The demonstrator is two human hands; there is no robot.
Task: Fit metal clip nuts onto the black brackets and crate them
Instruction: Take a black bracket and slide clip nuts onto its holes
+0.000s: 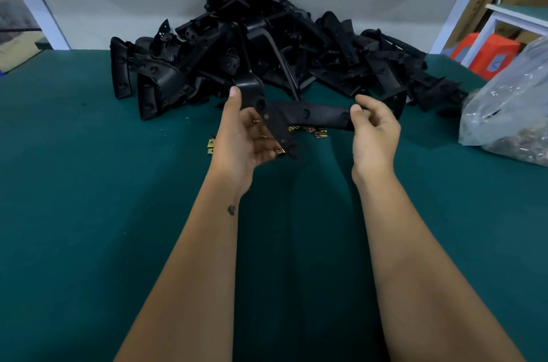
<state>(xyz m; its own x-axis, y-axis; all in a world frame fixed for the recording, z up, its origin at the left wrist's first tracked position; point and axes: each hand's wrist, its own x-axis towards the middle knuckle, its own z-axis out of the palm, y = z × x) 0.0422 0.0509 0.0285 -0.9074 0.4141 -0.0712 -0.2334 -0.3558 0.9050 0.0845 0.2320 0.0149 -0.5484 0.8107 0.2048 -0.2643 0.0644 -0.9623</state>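
Observation:
I hold one black bracket (305, 115) above the green table, between both hands. My left hand (243, 136) grips its bent left end, thumb up on the curved part, and a brass-coloured clip nut (280, 151) shows at its fingertips by the bracket's lower leg. My right hand (375, 130) pinches the bracket's right end between thumb and fingers. Several loose clip nuts (314, 131) lie on the table under the bracket, and a few more clip nuts (211, 145) lie left of my left wrist. A big heap of black brackets (267, 47) is piled behind.
The green table mat (89, 213) spreads out toward me. A clear plastic bag (510, 106) with small metal parts sits at the right edge. A grey wall panel stands behind the heap. Orange items and a white frame lie beyond the table at the right.

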